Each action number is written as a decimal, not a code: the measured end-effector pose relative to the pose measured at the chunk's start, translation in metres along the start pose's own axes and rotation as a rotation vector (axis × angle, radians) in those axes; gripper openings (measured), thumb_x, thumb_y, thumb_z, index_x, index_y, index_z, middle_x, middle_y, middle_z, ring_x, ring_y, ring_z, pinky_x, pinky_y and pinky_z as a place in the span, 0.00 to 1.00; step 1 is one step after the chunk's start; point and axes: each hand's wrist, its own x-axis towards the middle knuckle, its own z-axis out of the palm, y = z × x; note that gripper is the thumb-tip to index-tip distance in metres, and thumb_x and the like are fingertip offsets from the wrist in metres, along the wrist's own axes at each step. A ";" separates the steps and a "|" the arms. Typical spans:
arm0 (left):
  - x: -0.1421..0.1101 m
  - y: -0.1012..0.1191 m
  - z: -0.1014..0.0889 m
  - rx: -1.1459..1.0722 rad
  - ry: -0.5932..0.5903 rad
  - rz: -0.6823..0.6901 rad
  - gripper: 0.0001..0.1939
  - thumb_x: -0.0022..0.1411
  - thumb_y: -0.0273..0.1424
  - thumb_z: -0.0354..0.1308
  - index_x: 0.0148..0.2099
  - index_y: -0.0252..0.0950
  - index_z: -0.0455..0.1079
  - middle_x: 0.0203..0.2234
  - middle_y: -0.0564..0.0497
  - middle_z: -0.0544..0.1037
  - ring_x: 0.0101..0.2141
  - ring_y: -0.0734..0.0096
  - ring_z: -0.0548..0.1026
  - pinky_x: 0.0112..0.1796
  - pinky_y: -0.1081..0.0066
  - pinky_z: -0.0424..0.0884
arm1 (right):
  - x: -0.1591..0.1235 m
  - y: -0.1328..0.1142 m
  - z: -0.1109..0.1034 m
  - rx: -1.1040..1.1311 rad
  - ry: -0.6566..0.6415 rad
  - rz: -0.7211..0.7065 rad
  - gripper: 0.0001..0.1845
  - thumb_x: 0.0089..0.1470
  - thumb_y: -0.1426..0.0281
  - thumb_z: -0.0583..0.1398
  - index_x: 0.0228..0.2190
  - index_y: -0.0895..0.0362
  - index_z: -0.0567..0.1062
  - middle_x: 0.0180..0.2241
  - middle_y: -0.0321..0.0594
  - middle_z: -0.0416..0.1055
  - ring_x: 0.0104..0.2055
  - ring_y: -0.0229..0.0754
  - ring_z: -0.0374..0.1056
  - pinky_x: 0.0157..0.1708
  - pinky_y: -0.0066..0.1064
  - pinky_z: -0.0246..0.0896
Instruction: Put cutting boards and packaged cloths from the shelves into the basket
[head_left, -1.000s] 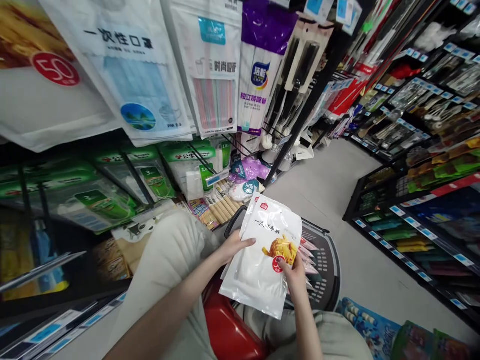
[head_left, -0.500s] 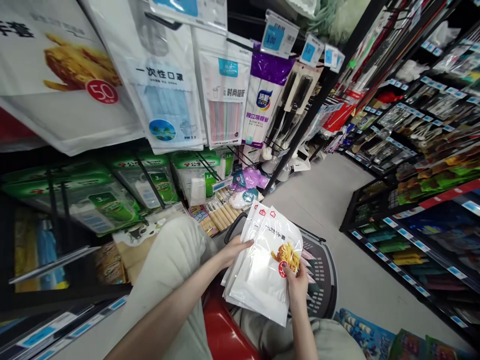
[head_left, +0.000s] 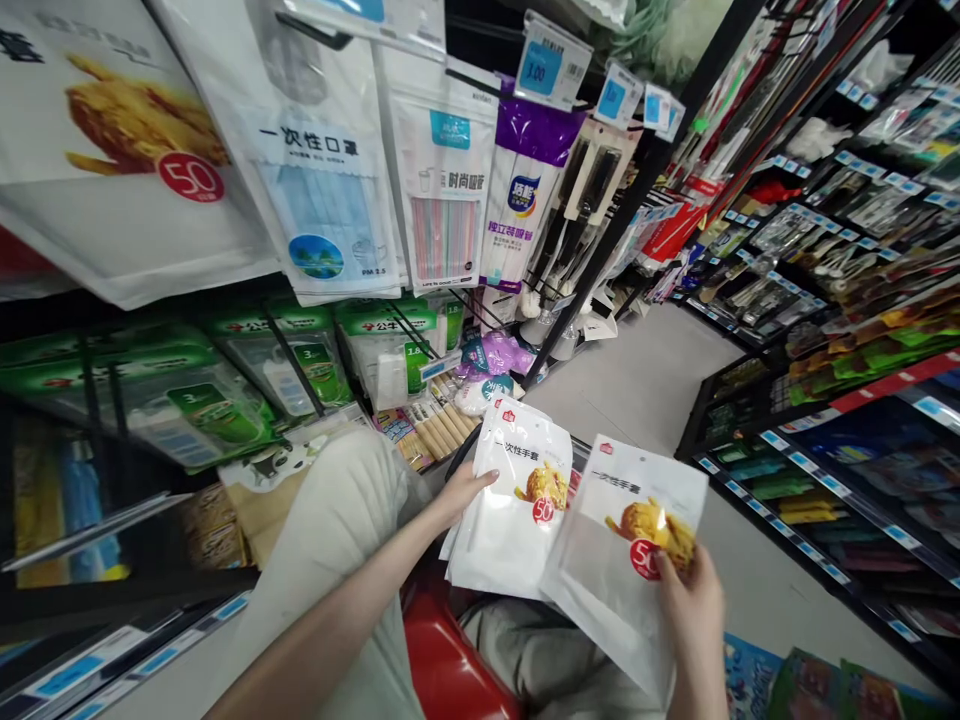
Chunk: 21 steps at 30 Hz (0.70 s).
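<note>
My left hand [head_left: 459, 492] grips the left edge of a stack of white glove packets [head_left: 510, 510], each printed with fried chicken and a red "50" dot. My right hand [head_left: 694, 600] pinches one separate packet of the same kind [head_left: 619, 560] by its lower right, held to the right of the stack and apart from it. Both are over my lap, above a red basket [head_left: 450, 660] and a dark basket [head_left: 592, 450] behind the packets.
A rack on the left carries hanging packs: gloves [head_left: 112, 150], face masks [head_left: 315, 180], straws [head_left: 446, 190], power strips [head_left: 202, 400]. Shelves of goods [head_left: 847, 300] line the right side. A grey floor aisle [head_left: 645, 370] runs between them.
My right hand has pulled the top packet off the stack and moved it right and slightly down. My left hand keeps the remaining packets in place.
</note>
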 end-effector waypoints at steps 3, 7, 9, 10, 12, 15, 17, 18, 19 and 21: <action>-0.002 -0.003 0.004 0.010 -0.028 -0.013 0.26 0.40 0.40 0.67 0.39 0.29 0.70 0.35 0.42 0.78 0.37 0.55 0.74 0.36 0.64 0.69 | -0.033 -0.047 -0.010 -0.387 0.104 -0.054 0.27 0.51 0.62 0.45 0.51 0.60 0.62 0.26 0.51 0.69 0.24 0.54 0.66 0.24 0.42 0.58; -0.005 -0.005 0.010 -0.007 -0.075 -0.010 0.23 0.42 0.37 0.65 0.41 0.30 0.70 0.34 0.44 0.78 0.37 0.57 0.74 0.39 0.64 0.69 | -0.088 -0.096 0.058 -0.414 -0.063 -0.359 0.29 0.53 0.73 0.36 0.56 0.63 0.55 0.25 0.56 0.67 0.21 0.50 0.64 0.20 0.40 0.57; -0.006 -0.006 0.012 -0.018 -0.059 -0.005 0.21 0.41 0.35 0.66 0.38 0.30 0.71 0.33 0.45 0.78 0.36 0.58 0.74 0.39 0.64 0.68 | -0.108 -0.107 0.099 -0.297 -0.173 -0.428 0.29 0.54 0.73 0.36 0.55 0.64 0.57 0.28 0.59 0.68 0.26 0.52 0.66 0.23 0.43 0.60; -0.006 -0.007 0.011 -0.023 -0.037 -0.008 0.19 0.40 0.34 0.66 0.36 0.31 0.72 0.32 0.45 0.78 0.36 0.58 0.74 0.39 0.65 0.69 | -0.114 -0.109 0.114 -0.277 -0.227 -0.486 0.28 0.55 0.72 0.38 0.54 0.64 0.59 0.33 0.63 0.69 0.29 0.54 0.66 0.26 0.46 0.60; -0.005 -0.009 0.010 -0.032 0.015 -0.021 0.17 0.37 0.32 0.67 0.33 0.32 0.73 0.30 0.45 0.79 0.34 0.57 0.74 0.37 0.65 0.70 | -0.119 -0.109 0.130 -0.279 -0.314 -0.593 0.26 0.55 0.69 0.42 0.53 0.63 0.61 0.40 0.65 0.67 0.36 0.58 0.66 0.32 0.51 0.59; -0.004 -0.009 0.006 -0.052 0.040 -0.040 0.16 0.36 0.31 0.66 0.31 0.32 0.73 0.27 0.45 0.78 0.32 0.58 0.75 0.34 0.65 0.70 | -0.104 -0.099 0.120 -0.247 -0.343 -0.670 0.23 0.55 0.70 0.44 0.51 0.59 0.64 0.41 0.57 0.69 0.39 0.55 0.64 0.37 0.48 0.58; -0.004 -0.008 0.004 -0.072 0.034 -0.059 0.16 0.36 0.30 0.66 0.32 0.31 0.73 0.25 0.46 0.78 0.30 0.60 0.75 0.33 0.65 0.71 | -0.085 -0.091 0.103 -0.214 -0.240 -0.647 0.21 0.54 0.69 0.47 0.49 0.58 0.65 0.42 0.52 0.68 0.42 0.54 0.61 0.40 0.47 0.56; -0.004 -0.008 0.005 -0.081 0.024 -0.073 0.16 0.36 0.29 0.66 0.32 0.31 0.73 0.25 0.47 0.78 0.28 0.61 0.75 0.32 0.65 0.71 | -0.075 -0.087 0.094 -0.212 -0.163 -0.608 0.21 0.53 0.66 0.50 0.48 0.59 0.66 0.44 0.53 0.66 0.43 0.56 0.59 0.42 0.47 0.54; -0.005 -0.007 0.006 -0.089 0.009 -0.090 0.16 0.35 0.29 0.66 0.32 0.31 0.73 0.24 0.47 0.78 0.27 0.61 0.75 0.31 0.65 0.71 | -0.065 -0.083 0.087 -0.220 -0.092 -0.551 0.25 0.50 0.62 0.54 0.48 0.60 0.65 0.46 0.54 0.64 0.45 0.58 0.57 0.44 0.48 0.52; -0.007 -0.005 0.009 -0.098 -0.038 -0.127 0.16 0.35 0.29 0.66 0.31 0.30 0.73 0.23 0.46 0.77 0.25 0.61 0.75 0.29 0.65 0.71 | -0.050 -0.077 0.077 -0.232 -0.034 -0.403 0.38 0.41 0.55 0.60 0.50 0.64 0.62 0.48 0.59 0.59 0.47 0.63 0.54 0.45 0.50 0.50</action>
